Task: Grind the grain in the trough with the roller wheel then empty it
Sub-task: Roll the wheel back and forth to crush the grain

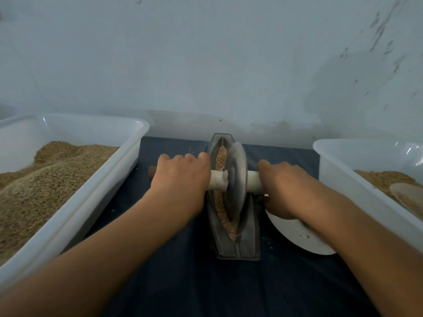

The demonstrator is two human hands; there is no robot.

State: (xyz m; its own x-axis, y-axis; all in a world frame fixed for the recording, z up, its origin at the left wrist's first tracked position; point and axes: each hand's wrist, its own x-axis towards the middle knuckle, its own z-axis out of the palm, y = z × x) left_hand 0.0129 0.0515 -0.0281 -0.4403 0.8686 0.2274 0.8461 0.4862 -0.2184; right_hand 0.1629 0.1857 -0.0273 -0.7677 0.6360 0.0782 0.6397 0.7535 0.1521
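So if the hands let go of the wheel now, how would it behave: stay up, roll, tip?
The wheel is a thin disc standing on edge in the narrow trough, so it would probably roll along the groove. The trough walls and the handle would likely limit tipping. It looks like metal, so probably heavy for its size.

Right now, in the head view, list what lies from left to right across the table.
Left tub of grain → left hand on the handle → roller wheel in the trough → right hand on the handle → white plate → right tub.
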